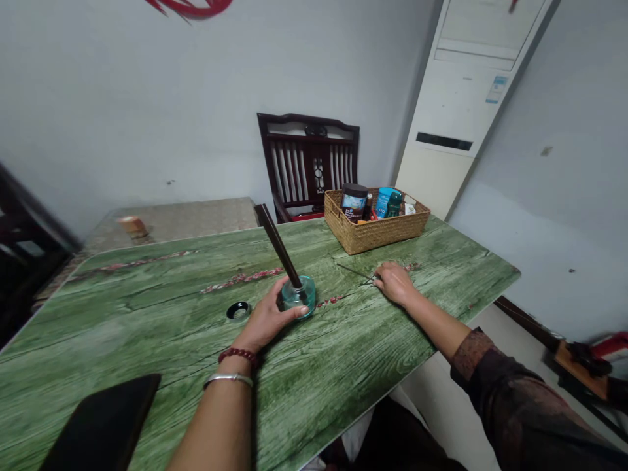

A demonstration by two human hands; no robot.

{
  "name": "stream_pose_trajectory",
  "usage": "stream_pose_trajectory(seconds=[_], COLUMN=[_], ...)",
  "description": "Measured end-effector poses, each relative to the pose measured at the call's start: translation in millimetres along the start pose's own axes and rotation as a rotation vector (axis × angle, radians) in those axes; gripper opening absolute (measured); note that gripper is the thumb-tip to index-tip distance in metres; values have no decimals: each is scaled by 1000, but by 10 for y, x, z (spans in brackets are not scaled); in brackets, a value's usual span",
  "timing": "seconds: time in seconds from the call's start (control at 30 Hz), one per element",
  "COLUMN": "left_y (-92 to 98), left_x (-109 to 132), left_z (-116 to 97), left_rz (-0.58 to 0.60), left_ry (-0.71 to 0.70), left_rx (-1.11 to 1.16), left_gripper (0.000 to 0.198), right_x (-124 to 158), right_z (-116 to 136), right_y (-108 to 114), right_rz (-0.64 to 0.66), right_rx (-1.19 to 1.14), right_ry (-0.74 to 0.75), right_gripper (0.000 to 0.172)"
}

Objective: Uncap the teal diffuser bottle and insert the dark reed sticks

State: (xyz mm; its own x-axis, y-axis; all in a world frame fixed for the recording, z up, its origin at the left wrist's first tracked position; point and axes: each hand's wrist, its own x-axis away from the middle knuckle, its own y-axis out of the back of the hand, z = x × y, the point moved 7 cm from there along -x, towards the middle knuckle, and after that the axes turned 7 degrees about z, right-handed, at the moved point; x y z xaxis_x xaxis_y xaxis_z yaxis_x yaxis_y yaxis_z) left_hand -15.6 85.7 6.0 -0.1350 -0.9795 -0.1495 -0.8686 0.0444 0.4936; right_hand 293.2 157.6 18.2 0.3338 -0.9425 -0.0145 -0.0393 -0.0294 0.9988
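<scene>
My left hand (269, 311) is wrapped round a teal glass reed diffuser bottle (305, 297) standing on the table. Several dark reed sticks (279, 248) rise together from its neck, leaning to the left. To the right, my right hand (394, 282) rests low at the table top with its fingers closed on the end of a single thin dark reed stick (354, 269). That stick points left, towards the bottle. A black and silver ring-shaped cap (238, 311) lies left of my left hand.
Behind my hands a woven basket (387, 233) holds jars and bottles. The green wood-patterned table (161, 327) carries a dark flat object (103, 422) at front left. An orange and white object (133, 226) sits on a surface beyond. A dark wooden chair (314, 163) stands behind.
</scene>
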Motion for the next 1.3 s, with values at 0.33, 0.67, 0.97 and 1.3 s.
stream_pose_trajectory(seconds=[0.33,0.67,0.97,1.3], left_y=[-10,-14,-42,-38], left_x=[-4,2,4,2], left_z=[18,1,15,55], left_rz=[-4,3,29,0], left_ry=[-29,-57,-73,-90], left_rx=[15,31,36,68], left_gripper=[84,80,84,82], right_x=[-42,-61,-181,-307], right_z=[91,872,1482,1605], right_y=[259,1379,1443,931], right_rz=[-99,-358,-369,-286], right_rx=[-356,-1474,-1370,-1087], right_ry=[-4,463,574,393], right_gripper=[17,25,20,9])
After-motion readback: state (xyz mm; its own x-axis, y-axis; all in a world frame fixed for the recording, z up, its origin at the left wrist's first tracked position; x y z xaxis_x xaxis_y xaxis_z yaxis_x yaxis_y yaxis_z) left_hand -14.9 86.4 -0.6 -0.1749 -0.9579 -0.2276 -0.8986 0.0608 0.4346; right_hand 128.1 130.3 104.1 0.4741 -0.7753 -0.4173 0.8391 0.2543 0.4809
